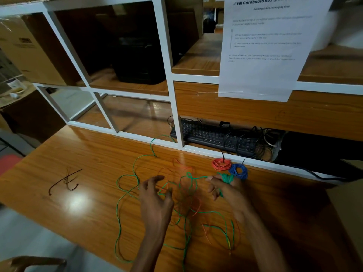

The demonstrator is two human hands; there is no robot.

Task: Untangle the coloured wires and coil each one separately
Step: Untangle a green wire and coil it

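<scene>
A long green wire (125, 195) sprawls in loose loops over the wooden desk (88, 150), tangled with an orange wire (196, 210) in the middle. My right hand (225, 190) holds a small green coil (226, 178) wound round its fingers, with the green wire running off to the left from it. My left hand (157, 195) hovers over the tangle with fingers spread and loosely curled; whether it pinches a strand is unclear. A finished orange coil (221, 164) and a blue coil (238, 171) lie side by side behind my right hand.
Dark wire ties (65, 182) lie at the desk's left. A white frame partition (176, 118) runs along the back, with a black keyboard (212, 135) and cables behind it. A printed sheet (263, 55) hangs above. A cardboard box (347, 203) stands at the right.
</scene>
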